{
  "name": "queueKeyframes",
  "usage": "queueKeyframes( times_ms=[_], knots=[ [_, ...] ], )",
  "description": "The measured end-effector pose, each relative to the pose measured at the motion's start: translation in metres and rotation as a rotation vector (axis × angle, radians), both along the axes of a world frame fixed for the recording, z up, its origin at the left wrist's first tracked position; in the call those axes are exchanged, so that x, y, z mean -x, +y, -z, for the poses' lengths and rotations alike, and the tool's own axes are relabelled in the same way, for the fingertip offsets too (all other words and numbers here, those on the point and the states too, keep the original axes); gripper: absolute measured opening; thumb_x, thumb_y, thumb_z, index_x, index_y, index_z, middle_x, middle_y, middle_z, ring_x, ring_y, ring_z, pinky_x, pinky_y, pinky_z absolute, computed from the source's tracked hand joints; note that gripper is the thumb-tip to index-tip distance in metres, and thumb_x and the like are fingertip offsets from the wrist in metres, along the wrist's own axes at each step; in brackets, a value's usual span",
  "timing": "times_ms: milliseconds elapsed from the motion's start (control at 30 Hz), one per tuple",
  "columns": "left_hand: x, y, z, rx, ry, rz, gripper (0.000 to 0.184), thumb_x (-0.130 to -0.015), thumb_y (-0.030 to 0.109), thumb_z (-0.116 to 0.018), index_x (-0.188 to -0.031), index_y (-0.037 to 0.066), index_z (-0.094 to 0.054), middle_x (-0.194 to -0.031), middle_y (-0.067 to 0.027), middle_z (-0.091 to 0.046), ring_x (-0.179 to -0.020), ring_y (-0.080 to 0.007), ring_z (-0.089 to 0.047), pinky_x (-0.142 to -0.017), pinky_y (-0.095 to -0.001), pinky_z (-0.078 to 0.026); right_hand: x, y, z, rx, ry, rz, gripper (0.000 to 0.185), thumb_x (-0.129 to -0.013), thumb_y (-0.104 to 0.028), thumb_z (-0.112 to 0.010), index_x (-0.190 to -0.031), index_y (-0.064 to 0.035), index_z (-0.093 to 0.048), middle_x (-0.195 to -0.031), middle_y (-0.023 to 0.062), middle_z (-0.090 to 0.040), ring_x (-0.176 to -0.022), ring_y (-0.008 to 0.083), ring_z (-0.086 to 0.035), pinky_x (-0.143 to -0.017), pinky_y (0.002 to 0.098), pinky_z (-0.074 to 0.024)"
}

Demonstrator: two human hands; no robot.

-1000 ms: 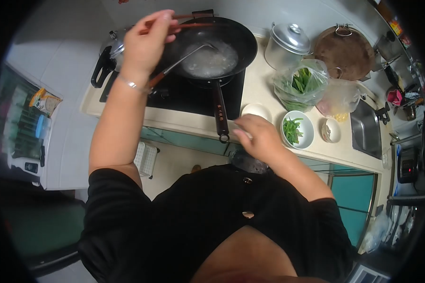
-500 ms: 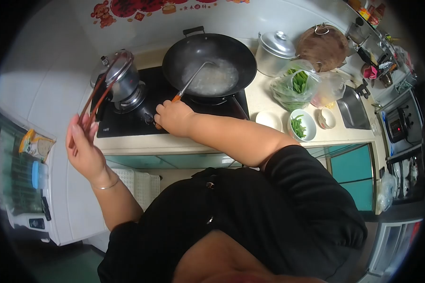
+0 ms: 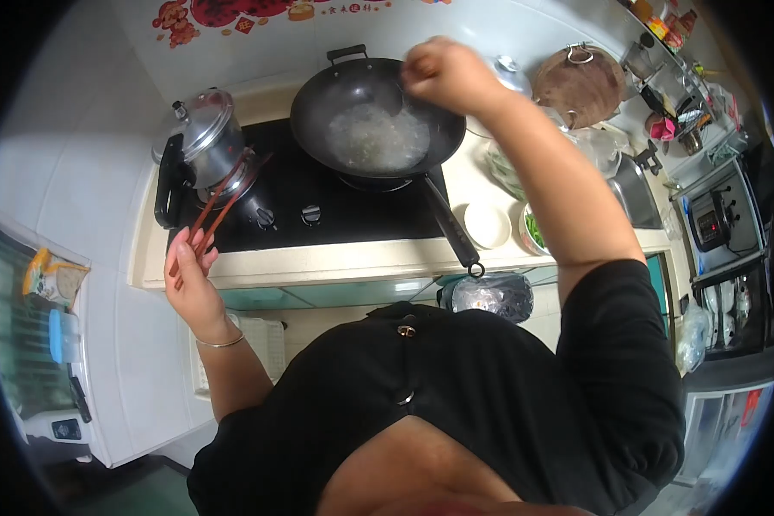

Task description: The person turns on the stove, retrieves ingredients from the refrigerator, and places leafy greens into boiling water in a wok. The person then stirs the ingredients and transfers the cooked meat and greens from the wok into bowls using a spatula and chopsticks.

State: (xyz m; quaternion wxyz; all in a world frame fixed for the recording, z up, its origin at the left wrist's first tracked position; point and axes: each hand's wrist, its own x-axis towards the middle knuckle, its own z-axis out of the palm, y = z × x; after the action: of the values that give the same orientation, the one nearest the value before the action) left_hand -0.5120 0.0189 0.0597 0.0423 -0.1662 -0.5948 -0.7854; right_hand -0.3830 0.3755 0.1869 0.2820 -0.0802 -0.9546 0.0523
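My left hand [image 3: 193, 279] is closed around a pair of long reddish-brown chopsticks [image 3: 224, 193], their tips pointing up and right beside the lidded metal pot [image 3: 208, 129]. Over the right rim of the black wok [image 3: 318, 133] is my right hand [image 3: 439, 73], blurred, its fingers curled. A dark curved shape below that hand looks like the head of a ladle [image 3: 396, 101]; its handle is hidden. Steaming, cloudy liquid [image 3: 378, 138] covers the wok's bottom. The wok's long handle [image 3: 451, 228] points toward my body.
The black cooktop [image 3: 318, 193] has two knobs. Right of it stand a white bowl [image 3: 488, 225], a bowl with cut greens [image 3: 535, 230], plastic bags and a lidded pot [image 3: 509, 73]. A round board [image 3: 580, 86] leans behind. A lined bin [image 3: 494, 297] sits below the counter.
My right hand has risen from the cooktop's front edge to above the wok's right rim. My left hand has dropped and moved right, with the chopsticks lower in front of the pot.
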Motion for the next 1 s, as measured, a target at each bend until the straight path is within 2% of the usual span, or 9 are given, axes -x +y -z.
queueKeyframes(
  times_ms=[67, 133, 200, 400, 533, 600, 733, 800, 1000],
  knots=[
    [0.003, 0.003, 0.004, -0.003, -0.023, -0.006, 0.034, -0.092, 0.021, -0.046, -0.112, -0.006, -0.05, -0.1, -0.0174, -0.059, -0.088, -0.0218, -0.061, -0.072, -0.0263, -0.05, -0.013, 0.03, -0.014, 0.407, 0.009, 0.006, 0.016, -0.075, -0.01, -0.064, -0.09, -0.0053, -0.06, -0.087, 0.0069, -0.063, -0.076, 0.0142, -0.06, -0.068, 0.0253, -0.048],
    [0.004, 0.006, 0.006, 0.003, -0.049, -0.035, 0.033, -0.092, 0.02, -0.046, -0.112, -0.006, -0.05, -0.1, -0.0172, -0.059, -0.088, -0.0214, -0.061, -0.072, -0.0263, -0.05, -0.034, 0.039, -0.028, 0.502, 0.11, 0.055, 0.014, -0.078, -0.01, -0.063, -0.09, -0.0033, -0.059, -0.084, 0.0033, -0.064, -0.073, 0.0098, -0.058, -0.065, 0.0221, -0.0473],
    [0.003, 0.01, 0.01, 0.004, -0.067, -0.026, 0.033, -0.092, 0.02, -0.046, -0.112, -0.006, -0.05, -0.1, -0.017, -0.059, -0.088, -0.0211, -0.061, -0.072, -0.0261, -0.05, -0.054, 0.049, -0.038, 0.587, 0.174, 0.21, 0.013, -0.081, -0.013, -0.062, -0.09, -0.0047, -0.059, -0.081, 0.0018, -0.063, -0.07, 0.0089, -0.057, -0.063, 0.0219, -0.0473],
    [-0.002, 0.025, 0.009, 0.031, -0.076, 0.006, 0.033, -0.092, 0.019, -0.046, -0.111, -0.006, -0.05, -0.1, -0.0169, -0.059, -0.087, -0.0207, -0.061, -0.072, -0.0254, -0.05, -0.08, 0.076, -0.049, 0.676, 0.188, 0.212, 0.016, -0.083, -0.018, -0.06, -0.087, -0.0028, -0.055, -0.07, 0.0037, -0.061, -0.057, 0.0059, -0.048, -0.054, 0.0178, -0.0416],
    [-0.006, 0.037, 0.01, 0.032, -0.081, 0.019, 0.033, -0.092, 0.02, -0.045, -0.111, -0.007, -0.05, -0.099, -0.0174, -0.059, -0.087, -0.0207, -0.061, -0.071, -0.0245, -0.05, -0.078, 0.076, -0.039, 0.755, 0.131, 0.21, 0.016, -0.08, -0.015, -0.06, -0.081, 0.0006, -0.055, -0.065, 0.0067, -0.061, -0.053, 0.0081, -0.049, -0.05, 0.02, -0.0414],
    [-0.008, 0.041, 0.01, 0.037, -0.082, 0.021, 0.033, -0.092, 0.019, -0.045, -0.111, -0.007, -0.05, -0.099, -0.0176, -0.059, -0.087, -0.0208, -0.061, -0.07, -0.0242, -0.05, -0.078, 0.09, -0.022, 0.74, 0.1, 0.291, 0.018, -0.083, -0.019, -0.058, -0.089, -0.0017, -0.054, -0.069, 0.0052, -0.061, -0.058, 0.0089, -0.053, -0.055, 0.0211, -0.0465],
    [-0.007, 0.041, 0.012, 0.044, -0.083, 0.015, 0.032, -0.092, 0.019, -0.045, -0.111, -0.007, -0.05, -0.098, -0.018, -0.059, -0.086, -0.0209, -0.061, -0.069, -0.0238, -0.05, -0.085, 0.105, 0.032, 1.062, 0.311, 0.226, 0.015, -0.084, -0.016, -0.057, -0.091, -0.0035, -0.054, -0.075, 0.007, -0.06, -0.062, 0.0142, -0.058, -0.059, 0.0268, -0.0512],
    [-0.006, 0.039, 0.013, 0.047, -0.094, -0.001, 0.032, -0.092, 0.019, -0.045, -0.111, -0.007, -0.05, -0.098, -0.018, -0.059, -0.086, -0.0208, -0.061, -0.069, -0.0237, -0.05, -0.09, 0.109, 0.067, 1.171, 0.406, 0.206, 0.025, -0.08, -0.018, -0.063, -0.091, 0.0016, -0.053, -0.08, 0.011, -0.061, -0.065, 0.0169, -0.061, -0.06, 0.0286, -0.0528],
    [-0.001, 0.038, 0.017, 0.074, -0.109, -0.008, 0.032, -0.092, 0.02, -0.046, -0.109, -0.006, -0.051, -0.097, -0.0171, -0.059, -0.084, -0.0199, -0.061, -0.069, -0.0233, -0.05, -0.093, 0.083, 0.146, 1.448, 0.702, 0.167, 0.016, -0.083, -0.013, -0.059, -0.092, -0.0017, -0.053, -0.081, 0.0111, -0.059, -0.064, 0.0189, -0.061, -0.06, 0.0301, -0.0545]
  ],
)
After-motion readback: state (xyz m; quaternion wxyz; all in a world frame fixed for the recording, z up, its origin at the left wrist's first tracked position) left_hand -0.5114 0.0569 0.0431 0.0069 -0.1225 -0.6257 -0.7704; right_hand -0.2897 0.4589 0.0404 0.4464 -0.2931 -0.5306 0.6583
